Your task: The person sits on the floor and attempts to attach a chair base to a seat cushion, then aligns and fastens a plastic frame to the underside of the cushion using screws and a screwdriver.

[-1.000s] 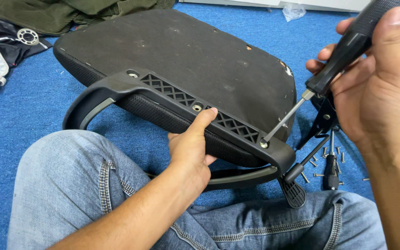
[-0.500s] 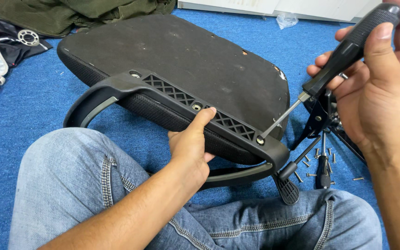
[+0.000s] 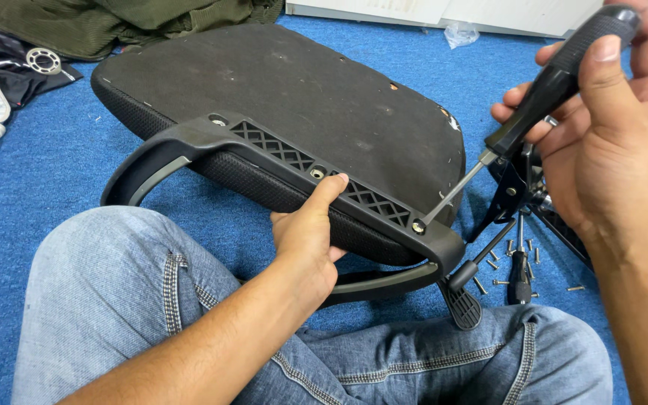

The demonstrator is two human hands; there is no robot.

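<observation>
- While we sit on the blue carpet [image 3: 31, 180] in jeans, our left hand [image 3: 305, 240] grips the black plastic armrest bracket [image 3: 301, 169], thumb pressed on its top face and fingers curled underneath against the seat edge
- We hold the screwdriver [image 3: 541, 97] in our right hand [image 3: 601, 127], fingers wrapped tight around its black handle and thumb laid along it
- Its metal shaft slants down to the left, and the tip sits at the screw [image 3: 418, 226] in the bracket's near end, touching or just at the head; we cannot tell which
- We see the chair seat [image 3: 301, 97] lying upside down before us, its dark underside facing up, with the bracket running along its near edge and curving down into an arm loop at each end
- Loose screws [image 3: 515, 251] lie scattered on the carpet to the right, beside a black metal mechanism [image 3: 523, 187] and a second small tool [image 3: 519, 274]
- We note green and white cloth [image 3: 114, 22] bunched at the far left, beyond the seat
</observation>
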